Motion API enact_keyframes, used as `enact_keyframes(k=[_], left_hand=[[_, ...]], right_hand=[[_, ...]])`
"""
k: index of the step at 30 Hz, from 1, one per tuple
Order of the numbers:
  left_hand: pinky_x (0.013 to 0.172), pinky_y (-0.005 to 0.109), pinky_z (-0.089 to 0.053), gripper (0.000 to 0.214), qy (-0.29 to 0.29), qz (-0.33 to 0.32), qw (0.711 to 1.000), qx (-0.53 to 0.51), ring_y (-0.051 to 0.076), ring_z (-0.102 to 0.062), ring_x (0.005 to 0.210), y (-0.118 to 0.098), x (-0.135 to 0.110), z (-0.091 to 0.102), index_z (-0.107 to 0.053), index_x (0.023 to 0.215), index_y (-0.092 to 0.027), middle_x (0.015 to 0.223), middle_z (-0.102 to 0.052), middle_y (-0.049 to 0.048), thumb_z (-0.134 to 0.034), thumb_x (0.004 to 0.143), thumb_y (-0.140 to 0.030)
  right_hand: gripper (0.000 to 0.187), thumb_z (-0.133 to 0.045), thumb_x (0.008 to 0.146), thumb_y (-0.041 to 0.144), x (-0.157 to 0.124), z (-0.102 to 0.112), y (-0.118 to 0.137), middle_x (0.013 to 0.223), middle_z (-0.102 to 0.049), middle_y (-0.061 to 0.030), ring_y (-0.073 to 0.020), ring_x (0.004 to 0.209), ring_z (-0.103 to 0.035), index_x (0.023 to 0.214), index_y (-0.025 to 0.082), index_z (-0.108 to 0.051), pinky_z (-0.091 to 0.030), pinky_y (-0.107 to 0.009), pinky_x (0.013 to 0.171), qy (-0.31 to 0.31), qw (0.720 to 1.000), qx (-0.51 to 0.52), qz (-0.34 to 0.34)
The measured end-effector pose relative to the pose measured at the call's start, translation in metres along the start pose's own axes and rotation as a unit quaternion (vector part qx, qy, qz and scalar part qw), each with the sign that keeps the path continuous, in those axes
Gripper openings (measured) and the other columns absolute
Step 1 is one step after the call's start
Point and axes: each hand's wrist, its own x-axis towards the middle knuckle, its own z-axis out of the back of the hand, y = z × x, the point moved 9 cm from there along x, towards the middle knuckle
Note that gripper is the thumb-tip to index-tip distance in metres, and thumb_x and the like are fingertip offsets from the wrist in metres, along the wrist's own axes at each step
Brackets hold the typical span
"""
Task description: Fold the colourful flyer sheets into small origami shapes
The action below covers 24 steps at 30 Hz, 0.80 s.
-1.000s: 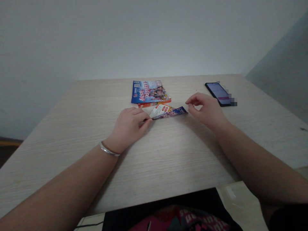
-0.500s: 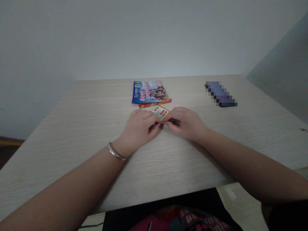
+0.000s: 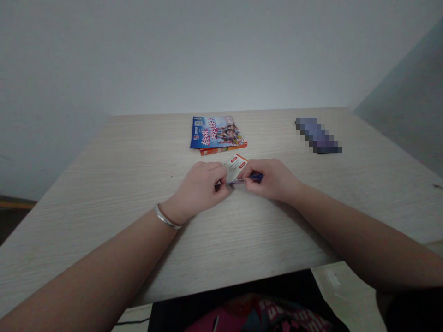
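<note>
Between my two hands is a printed leaflet (image 3: 235,168), its visible face white with red labels and an orange edge. A dark blue part of it shows under the fingers of my right hand (image 3: 270,179). Thumb and fingers of my left hand (image 3: 205,183) pinch the leaflet's near left edge. My right hand grips the near right edge the same way. A narrow strip of the near edge shows between the two thumbs; much of the paper is hidden by my fingers. Both hands rest low over the table, a short gap apart.
Beyond my hands lies a blue printed flyer (image 3: 216,131) on top of an orange printed item (image 3: 221,150). A dark, pixelated flat object (image 3: 318,135) lies at the back right of the wooden table (image 3: 138,152). A wall (image 3: 221,60) stands behind the table.
My hands have moved slightly apart along the leaflet's near edge, the right one shifting right. The leaflet's white face has tilted, and more of its near edge shows.
</note>
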Motion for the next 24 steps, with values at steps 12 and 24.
enact_keyframes(k=[12, 24], left_hand=[[0.063, 0.031, -0.034, 0.01, 0.056, 0.035, 0.997, 0.042, 0.018, -0.051, 0.064, 0.015, -0.004, -0.002, -0.053, 0.066, -0.019, 0.065, -0.056, 0.0018, -0.052, 0.076, -0.021], [0.072, 0.034, -0.049, 0.016, -0.015, 0.053, 0.997, 0.046, 0.02, -0.06, 0.079, 0.034, -0.01, 0.014, -0.063, 0.083, -0.016, 0.084, -0.066, 0.0077, -0.048, 0.088, -0.022]], right_hand=[[0.004, -0.06, 0.072, 0.021, -0.006, 0.028, -0.032, 0.074, -0.073, -0.0036, -0.0168, 0.067, -0.064, 0.069, 0.02, -0.062, -0.046, -0.029, 0.062, -0.041, 0.995, 0.072, -0.057], [0.007, -0.062, 0.078, 0.022, -0.01, 0.037, -0.043, 0.086, -0.077, -0.0044, -0.0187, 0.078, -0.069, 0.079, 0.021, -0.069, -0.053, -0.033, 0.072, -0.032, 0.995, 0.095, -0.014]])
